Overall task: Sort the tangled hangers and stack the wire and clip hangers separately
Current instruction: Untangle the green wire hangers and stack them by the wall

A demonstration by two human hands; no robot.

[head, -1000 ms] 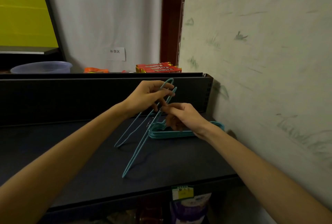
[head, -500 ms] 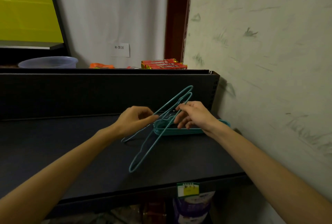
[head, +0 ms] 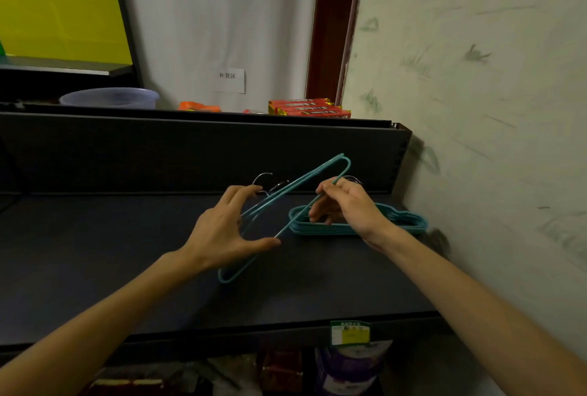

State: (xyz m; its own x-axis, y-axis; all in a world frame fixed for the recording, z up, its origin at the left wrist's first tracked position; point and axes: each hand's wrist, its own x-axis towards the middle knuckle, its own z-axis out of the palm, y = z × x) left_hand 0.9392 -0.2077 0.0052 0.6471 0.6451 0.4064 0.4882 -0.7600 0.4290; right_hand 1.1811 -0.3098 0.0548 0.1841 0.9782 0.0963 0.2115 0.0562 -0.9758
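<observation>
Two teal wire hangers [head: 301, 184] slant over the dark shelf [head: 127, 268], upper ends raised near the back panel, lower end low at the shelf's middle. My right hand [head: 346, 205] pinches the wire near its upper bend. My left hand [head: 227, 230] holds the lower part, thumb and fingers spread around the wires. Silver hooks [head: 263, 179] show behind my left fingers. A flat stack of teal hangers [head: 397, 221] lies on the shelf against the right wall, partly hidden under my right hand.
A black back panel [head: 190, 154] rises behind the shelf. Above it sit a pale blue basin [head: 109, 97], orange packets [head: 198, 106] and red boxes [head: 309, 108]. The papered wall [head: 476, 109] closes the right side. A price tag [head: 349, 333] and packaged goods sit below the shelf's front edge.
The held hangers have come down and tilted flatter towards the shelf. My left hand has slid down the wires and opened wider; my right hand keeps its pinch near the upper bend.
</observation>
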